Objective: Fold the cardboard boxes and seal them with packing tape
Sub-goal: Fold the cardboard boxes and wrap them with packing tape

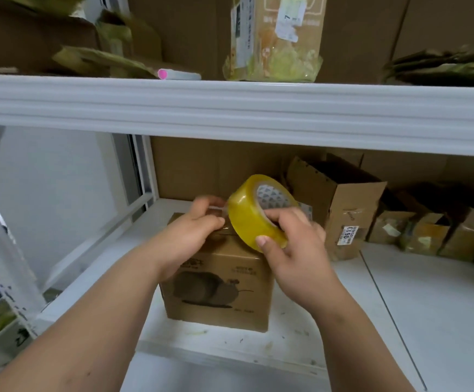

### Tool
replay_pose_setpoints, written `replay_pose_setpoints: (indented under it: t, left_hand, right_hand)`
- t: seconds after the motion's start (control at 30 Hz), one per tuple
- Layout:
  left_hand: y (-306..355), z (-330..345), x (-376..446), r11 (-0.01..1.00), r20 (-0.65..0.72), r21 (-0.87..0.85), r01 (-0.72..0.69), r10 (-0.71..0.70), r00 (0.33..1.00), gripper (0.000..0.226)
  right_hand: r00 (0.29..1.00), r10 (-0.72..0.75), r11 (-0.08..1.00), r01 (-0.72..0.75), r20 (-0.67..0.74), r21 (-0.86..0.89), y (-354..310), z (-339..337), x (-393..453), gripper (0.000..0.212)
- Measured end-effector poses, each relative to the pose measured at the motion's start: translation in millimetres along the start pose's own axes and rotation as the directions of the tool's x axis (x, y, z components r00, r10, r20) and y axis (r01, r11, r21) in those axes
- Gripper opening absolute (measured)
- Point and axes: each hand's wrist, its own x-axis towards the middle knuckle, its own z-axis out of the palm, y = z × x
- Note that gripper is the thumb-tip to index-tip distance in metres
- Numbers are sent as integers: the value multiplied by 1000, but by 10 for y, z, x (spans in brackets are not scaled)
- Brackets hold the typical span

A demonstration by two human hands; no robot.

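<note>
A small cardboard box (218, 290) stands upright on the white lower shelf (428, 306), its top flaps closed. Its front face carries a dark printed drawing of a rounded appliance with a few lines of small print above and below, too blurred to read.

The right hand (292, 241) grasps a roll of yellow-tinted packing tape (254, 215), fingers hooked through the core and the thumb pressed on the outer rim; the roll is tilted and held just above the right side of the box top. The inside of the core shows a pattern of small grey triangles. The left hand (193, 233) rests on the box top with its fingertips pinched together at what seems to be the free end of the tape, though motion blur makes the strip itself hard to see.

Behind and to the right stands an open brown carton (340, 205) with a white sticker reading "0613". Further right lie several smaller taped parcels (425, 233). On the upper shelf (230, 106) sits a printed carton wrapped in yellowish film (275, 38), with a white label showing a "7", and beside it a pink-ended tube (177, 74).
</note>
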Motion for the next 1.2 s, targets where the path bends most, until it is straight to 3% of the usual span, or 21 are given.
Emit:
replay_pose_setpoints:
  t: [0.07,0.17,0.23,0.37,0.43,0.63,0.83,0.93,1.0,1.1,1.2]
  left_hand:
    - [-45,-54,-14,978,-15,-199,-63,61,998,47]
    - [-119,-148,-44,931,-27,-343,-122,120,992,58]
    - [-178,-183,-44,927,-93,-340,-155,131,987,51]
    - [-198,-172,-34,960,-214,-184,-213,173,962,12]
    - [-207,-216,-21,964,-237,-185,-192,146,960,2]
    - [-254,-413,4,914,-126,-397,-85,38,991,7]
    - [-290,-463,25,909,-123,-413,-48,-4,992,13]
    - [-267,-443,39,932,-229,-354,-82,-2,973,13]
    - [-240,-542,59,977,-309,-160,-143,88,947,20]
    - [-203,-772,55,980,-237,148,-134,167,957,20]
    - [-328,-792,24,989,-194,113,-97,117,974,22]
  right_hand:
    - [999,-37,997,38,12,-70,-66,76,30,27]
    - [998,-54,988,55,9,-146,-119,143,60,29]
    - [998,-66,982,69,20,-175,-149,166,85,29]
    - [995,-67,975,81,73,-209,-217,183,141,29]
    - [993,-82,969,99,84,-228,-256,196,164,29]
    - [987,-54,954,97,154,-285,-379,164,296,30]
    - [936,27,936,100,351,-339,-379,57,392,35]
    - [944,19,941,95,330,-325,-392,94,417,31]
    - [953,6,941,98,304,-324,-416,135,425,30]
    - [954,1,944,98,301,-314,-432,190,424,30]
    - [949,-2,934,115,316,-339,-455,239,405,33]
